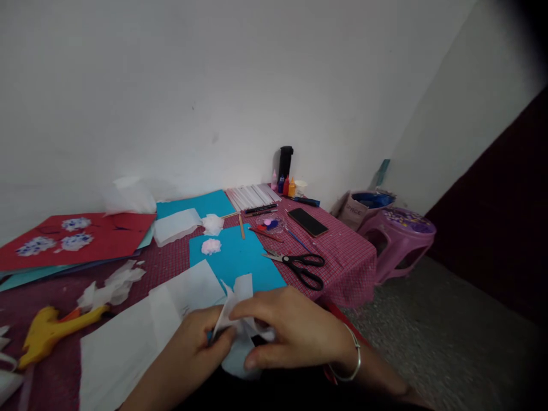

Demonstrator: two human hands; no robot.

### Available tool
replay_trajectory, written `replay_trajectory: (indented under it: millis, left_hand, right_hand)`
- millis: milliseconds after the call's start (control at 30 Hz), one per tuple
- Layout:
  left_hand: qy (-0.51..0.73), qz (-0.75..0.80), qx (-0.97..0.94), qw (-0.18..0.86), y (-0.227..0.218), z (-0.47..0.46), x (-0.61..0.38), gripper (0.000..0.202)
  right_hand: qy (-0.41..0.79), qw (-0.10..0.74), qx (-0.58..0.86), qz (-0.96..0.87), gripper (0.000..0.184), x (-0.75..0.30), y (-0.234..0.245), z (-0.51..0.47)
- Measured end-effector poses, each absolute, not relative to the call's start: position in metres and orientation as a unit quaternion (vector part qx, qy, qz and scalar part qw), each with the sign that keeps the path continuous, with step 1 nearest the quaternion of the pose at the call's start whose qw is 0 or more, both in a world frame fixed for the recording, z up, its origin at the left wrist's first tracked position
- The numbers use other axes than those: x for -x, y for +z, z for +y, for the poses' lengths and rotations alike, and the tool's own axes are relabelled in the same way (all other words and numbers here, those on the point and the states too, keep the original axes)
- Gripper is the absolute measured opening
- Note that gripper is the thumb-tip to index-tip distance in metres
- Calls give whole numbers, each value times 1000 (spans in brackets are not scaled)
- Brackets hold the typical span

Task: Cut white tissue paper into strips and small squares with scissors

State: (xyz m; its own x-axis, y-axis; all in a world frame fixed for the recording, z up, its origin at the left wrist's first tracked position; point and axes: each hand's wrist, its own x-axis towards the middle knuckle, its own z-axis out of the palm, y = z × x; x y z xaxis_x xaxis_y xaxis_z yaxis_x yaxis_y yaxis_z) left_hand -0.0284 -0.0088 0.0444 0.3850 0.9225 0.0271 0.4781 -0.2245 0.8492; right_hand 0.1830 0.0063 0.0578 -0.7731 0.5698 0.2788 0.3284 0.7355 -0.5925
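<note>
Both hands meet at the bottom middle over a piece of white tissue paper (238,297). My left hand (196,342) pinches its lower left part, fingers closed. My right hand (286,330), with a silver bangle on the wrist, has fingers curled round the paper's right side. The tissue is crumpled and folded between them, one flap sticking up. Just beyond lies a blue card sheet (240,260) with a small white-pink tissue ball (211,246) on it. A larger white tissue sheet (137,331) lies to the left.
Black-handled scissors (302,265) lie right of the blue sheet. A yellow glue gun (47,331) lies at left, a red card with tissue flowers (77,237) behind it. A black phone (307,221), paint bottles (283,184) and a paint palette (270,222) sit farther back. A pink stool (398,237) stands right of the table.
</note>
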Motion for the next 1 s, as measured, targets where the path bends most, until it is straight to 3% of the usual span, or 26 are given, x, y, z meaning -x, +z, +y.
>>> replay_trajectory:
  millis: [167,333,600,800,1000]
  left_hand:
    - [230,466,-751,407,47,-13,32,23]
    - [209,449,-744,448,42,-9,35,19]
    - [217,435,-751,446,40,-8,35,26]
    - [239,466,-746,411,41,-5,33,37]
    - [250,473,-721,440,48,-8,34,38]
  right_hand:
    - [247,232,299,-892,26,-170,49,5]
    - [246,229,288,-897,37,-166,45,8]
    - [206,217,286,-910,9,-163,37,11]
    - [215,238,297,-900,5,-166,34,14]
    - [216,261,301,-891,3,-168,33,15]
